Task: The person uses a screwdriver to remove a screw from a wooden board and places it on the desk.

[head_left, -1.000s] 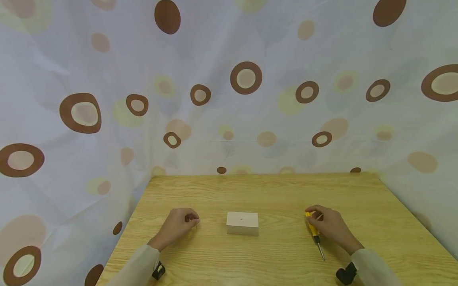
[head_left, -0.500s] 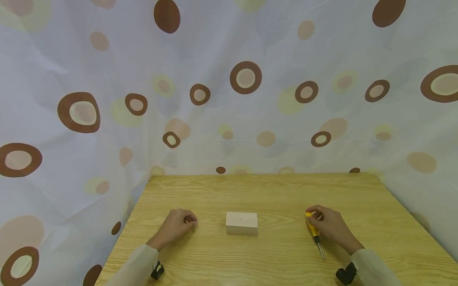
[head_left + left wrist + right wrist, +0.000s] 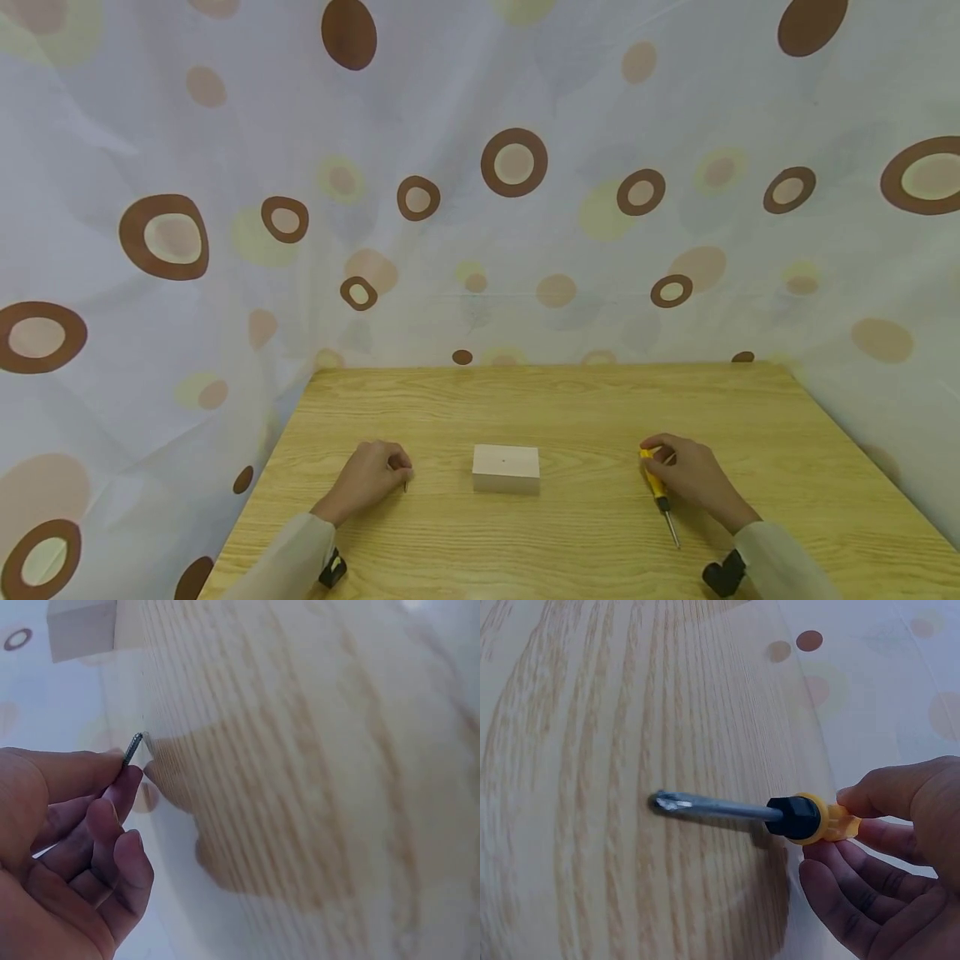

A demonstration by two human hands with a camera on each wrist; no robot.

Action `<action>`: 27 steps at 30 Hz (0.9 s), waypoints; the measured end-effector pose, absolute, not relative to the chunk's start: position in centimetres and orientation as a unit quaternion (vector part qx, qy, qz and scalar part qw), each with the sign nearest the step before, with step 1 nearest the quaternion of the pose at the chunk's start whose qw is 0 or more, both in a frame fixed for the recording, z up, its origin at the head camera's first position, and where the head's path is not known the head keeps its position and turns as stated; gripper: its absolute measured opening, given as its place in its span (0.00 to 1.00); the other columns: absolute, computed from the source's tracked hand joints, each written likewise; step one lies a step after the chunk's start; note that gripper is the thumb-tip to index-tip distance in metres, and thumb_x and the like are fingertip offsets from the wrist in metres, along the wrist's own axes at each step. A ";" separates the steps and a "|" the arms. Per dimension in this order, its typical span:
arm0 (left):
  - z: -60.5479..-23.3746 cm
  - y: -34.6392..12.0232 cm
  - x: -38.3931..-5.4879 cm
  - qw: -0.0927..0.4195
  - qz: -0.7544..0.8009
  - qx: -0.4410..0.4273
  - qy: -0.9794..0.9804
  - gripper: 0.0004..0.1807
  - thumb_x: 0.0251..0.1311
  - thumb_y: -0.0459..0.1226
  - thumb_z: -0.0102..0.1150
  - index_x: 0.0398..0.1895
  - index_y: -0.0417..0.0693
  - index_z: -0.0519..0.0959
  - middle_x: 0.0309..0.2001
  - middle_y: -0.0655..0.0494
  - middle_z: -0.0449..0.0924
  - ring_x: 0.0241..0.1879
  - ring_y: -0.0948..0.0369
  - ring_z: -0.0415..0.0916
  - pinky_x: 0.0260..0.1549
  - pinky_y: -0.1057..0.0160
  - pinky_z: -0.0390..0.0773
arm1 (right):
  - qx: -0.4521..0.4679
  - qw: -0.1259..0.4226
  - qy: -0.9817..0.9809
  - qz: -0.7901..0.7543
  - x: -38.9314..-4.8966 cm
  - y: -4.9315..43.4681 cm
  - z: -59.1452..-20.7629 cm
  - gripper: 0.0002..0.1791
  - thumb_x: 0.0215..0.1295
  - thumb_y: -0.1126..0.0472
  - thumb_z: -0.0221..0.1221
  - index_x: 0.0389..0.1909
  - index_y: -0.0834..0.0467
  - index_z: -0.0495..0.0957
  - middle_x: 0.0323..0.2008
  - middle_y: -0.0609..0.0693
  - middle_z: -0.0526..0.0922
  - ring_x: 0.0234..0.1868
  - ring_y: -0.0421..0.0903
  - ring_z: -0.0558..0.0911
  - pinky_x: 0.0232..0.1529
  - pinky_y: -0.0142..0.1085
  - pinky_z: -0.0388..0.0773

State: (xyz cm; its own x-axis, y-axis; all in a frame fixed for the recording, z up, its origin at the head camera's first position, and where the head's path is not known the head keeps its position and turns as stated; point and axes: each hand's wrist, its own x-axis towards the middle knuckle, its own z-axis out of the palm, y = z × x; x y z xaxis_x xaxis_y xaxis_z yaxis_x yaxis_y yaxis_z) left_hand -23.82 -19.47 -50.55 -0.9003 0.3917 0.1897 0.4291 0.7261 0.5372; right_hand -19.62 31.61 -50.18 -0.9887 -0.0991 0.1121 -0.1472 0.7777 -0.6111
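My left hand (image 3: pixel 371 473) pinches a small metal screw (image 3: pixel 133 748) between thumb and forefinger, its threaded end sticking out past the fingertips close to the table. On the right, my right hand (image 3: pixel 688 472) grips the yellow handle of a screwdriver (image 3: pixel 831 822) between thumb and fingers. The screwdriver's black collar and metal shaft point toward the near side of the table in the head view, and its cross-shaped tip faces the right wrist camera. Between the hands sits a pale wooden block (image 3: pixel 506 469) with a small dark hole in its top.
The wood-grain table (image 3: pixel 480 550) spreads under both hands. A white curtain with brown and beige rings (image 3: pixel 570 250) hangs along its back and sides. Each sleeve carries a black wrist device, such as the one (image 3: pixel 724 575) on the right.
The left hand has shifted slightly left, and the screw now shows below its fingertips, pointing downward. The right hand and screwdriver stay almost where they were.
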 end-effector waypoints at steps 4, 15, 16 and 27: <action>-50.6 -19.3 -23.8 0.029 -0.296 -0.214 -0.930 0.04 0.60 0.33 0.72 0.29 0.49 0.86 0.28 0.65 0.83 0.29 0.68 0.78 0.31 0.64 0.80 | 0.066 0.031 -0.942 0.329 -19.8 31.6 -50.5 0.16 0.69 0.57 0.66 0.52 0.62 0.83 0.34 0.46 0.83 0.33 0.43 0.81 0.26 0.35 0.76; -50.7 -18.7 -24.1 0.030 -0.282 -0.212 -0.935 0.07 0.60 0.31 0.72 0.26 0.49 0.85 0.25 0.64 0.82 0.25 0.70 0.75 0.25 0.67 0.78 | 0.061 0.028 -0.946 0.316 -20.0 31.7 -50.9 0.16 0.69 0.56 0.67 0.51 0.62 0.84 0.33 0.45 0.83 0.34 0.43 0.80 0.31 0.38 0.76; -50.7 -18.6 -24.1 0.030 -0.281 -0.214 -0.935 0.07 0.60 0.31 0.72 0.26 0.49 0.85 0.25 0.64 0.82 0.24 0.70 0.75 0.25 0.67 0.77 | 0.062 0.028 -0.946 0.315 -20.0 31.7 -50.9 0.16 0.69 0.57 0.67 0.50 0.62 0.84 0.33 0.45 0.83 0.34 0.43 0.80 0.32 0.38 0.76; -50.4 -18.0 -23.9 0.029 -0.272 -0.228 -0.935 0.07 0.61 0.31 0.71 0.27 0.49 0.85 0.27 0.61 0.83 0.27 0.67 0.77 0.26 0.66 0.78 | 0.071 0.022 -0.943 0.324 -20.2 32.2 -50.9 0.17 0.69 0.53 0.68 0.50 0.62 0.84 0.36 0.47 0.83 0.36 0.44 0.80 0.33 0.37 0.77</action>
